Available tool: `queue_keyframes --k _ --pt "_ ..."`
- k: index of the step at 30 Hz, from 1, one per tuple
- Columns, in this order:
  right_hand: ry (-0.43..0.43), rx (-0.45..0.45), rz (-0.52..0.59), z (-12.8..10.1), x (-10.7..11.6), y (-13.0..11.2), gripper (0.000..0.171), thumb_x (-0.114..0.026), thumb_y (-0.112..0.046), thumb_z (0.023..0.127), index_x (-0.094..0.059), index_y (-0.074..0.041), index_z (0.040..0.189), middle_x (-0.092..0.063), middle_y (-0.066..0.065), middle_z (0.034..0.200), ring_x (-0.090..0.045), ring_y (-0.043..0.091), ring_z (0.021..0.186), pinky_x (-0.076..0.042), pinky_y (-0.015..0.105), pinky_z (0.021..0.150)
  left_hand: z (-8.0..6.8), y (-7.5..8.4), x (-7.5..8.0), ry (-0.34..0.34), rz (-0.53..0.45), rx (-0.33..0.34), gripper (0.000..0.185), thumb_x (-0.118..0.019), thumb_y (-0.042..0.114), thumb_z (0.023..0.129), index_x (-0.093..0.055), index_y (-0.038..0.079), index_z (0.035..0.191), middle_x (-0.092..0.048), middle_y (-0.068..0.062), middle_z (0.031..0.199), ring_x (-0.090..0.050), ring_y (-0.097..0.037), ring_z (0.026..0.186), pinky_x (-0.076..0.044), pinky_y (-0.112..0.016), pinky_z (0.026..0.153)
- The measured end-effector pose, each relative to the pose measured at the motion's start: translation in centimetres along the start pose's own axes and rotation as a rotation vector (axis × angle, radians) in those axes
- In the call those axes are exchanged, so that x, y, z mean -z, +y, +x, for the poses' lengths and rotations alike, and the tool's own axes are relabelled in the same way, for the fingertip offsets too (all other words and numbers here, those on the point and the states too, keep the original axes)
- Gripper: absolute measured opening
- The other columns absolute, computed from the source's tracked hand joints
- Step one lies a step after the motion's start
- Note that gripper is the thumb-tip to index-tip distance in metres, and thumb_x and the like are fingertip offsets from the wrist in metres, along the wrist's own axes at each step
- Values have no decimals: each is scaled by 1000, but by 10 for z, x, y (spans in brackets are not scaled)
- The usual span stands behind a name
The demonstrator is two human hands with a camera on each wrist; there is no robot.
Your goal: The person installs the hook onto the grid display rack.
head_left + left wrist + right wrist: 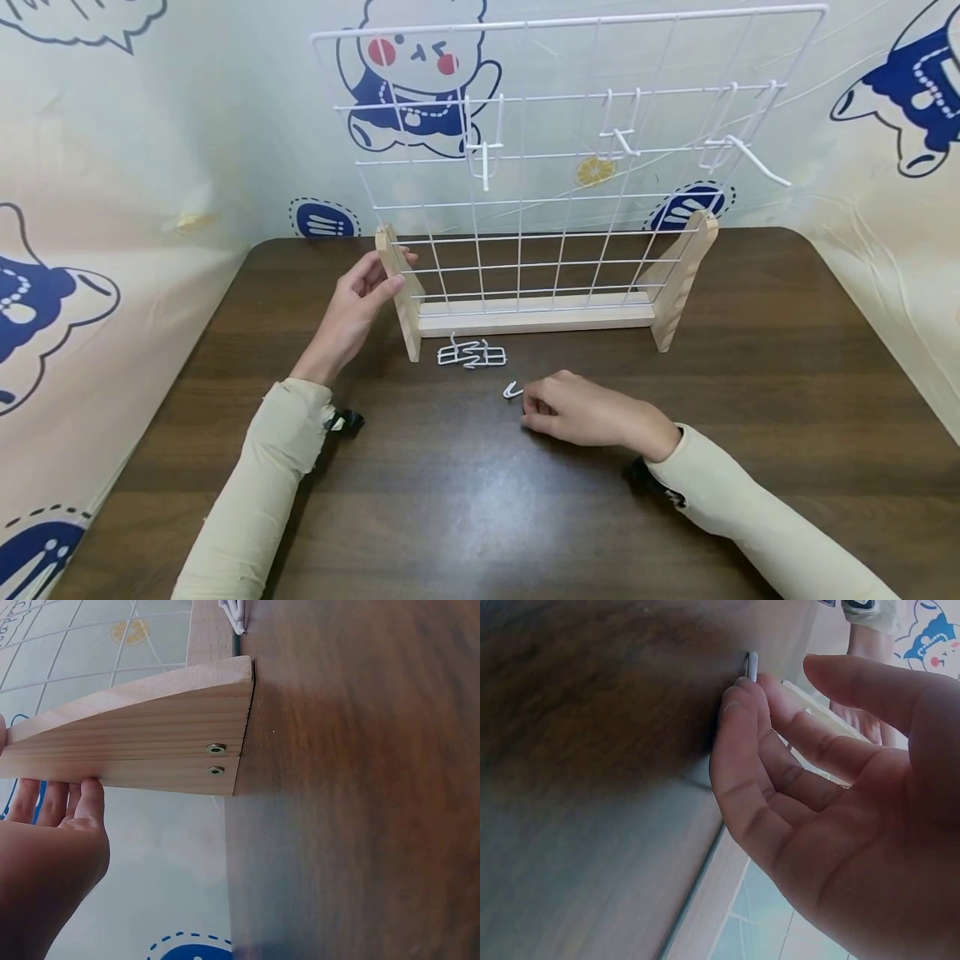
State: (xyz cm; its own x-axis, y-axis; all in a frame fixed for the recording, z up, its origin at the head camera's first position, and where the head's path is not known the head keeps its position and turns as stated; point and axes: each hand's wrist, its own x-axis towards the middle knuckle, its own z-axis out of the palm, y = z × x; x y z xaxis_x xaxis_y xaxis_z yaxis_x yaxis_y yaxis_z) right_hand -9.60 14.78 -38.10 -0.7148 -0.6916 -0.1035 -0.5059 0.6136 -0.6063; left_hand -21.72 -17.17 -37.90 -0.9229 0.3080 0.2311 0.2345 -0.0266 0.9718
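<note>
Wooden rack (holding hooks) upright.

The desk is dark brown with a fine wood grain. The wire grid is white, and its stand is pale, light-coloured wood with thin lines of grain; two small metal-coloured screws show on its side foot. The hooks on the grid are white, and so are the small pile of hooks and the single hook lying near the middle of the desk. Both sleeves are pale beige. The backdrop behind the far edge is cream with a cartoon pattern in navy blue and white, red cheeks on one figure, and a small yellow lemon slice.
</note>
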Motion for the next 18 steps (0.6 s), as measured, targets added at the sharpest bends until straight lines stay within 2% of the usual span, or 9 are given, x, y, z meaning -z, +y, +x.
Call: queue_keyframes --k 6,13,18 --pt "32 0 -52 0 -2 -2 20 -68 -12 94 -58 -17 77 -48 -10 62 -43 2 56 -41 22 55 1 -1 0 3 -3 -2 50 -62 17 99 -46 6 145 -53 -12 142 -41 -34 137 -32 -48 115" --pt "68 12 -173 -2 -9 -5 26 -66 0 87 -52 -14 70 -47 -6 64 -44 7 59 -41 24 54 3 -1 0 2 15 3 49 -62 18 100 -46 9 145 -53 -10 142 -41 -33 137 -32 -50 115" --pt "146 -11 -364 -6 -15 -11 10 -64 5 82 -60 -3 87 -58 5 72 -60 20 67 -51 37 58 2 -2 -1 12 -14 2 47 -62 15 99 -48 7 144 -53 -12 141 -42 -34 136 -37 -40 113"
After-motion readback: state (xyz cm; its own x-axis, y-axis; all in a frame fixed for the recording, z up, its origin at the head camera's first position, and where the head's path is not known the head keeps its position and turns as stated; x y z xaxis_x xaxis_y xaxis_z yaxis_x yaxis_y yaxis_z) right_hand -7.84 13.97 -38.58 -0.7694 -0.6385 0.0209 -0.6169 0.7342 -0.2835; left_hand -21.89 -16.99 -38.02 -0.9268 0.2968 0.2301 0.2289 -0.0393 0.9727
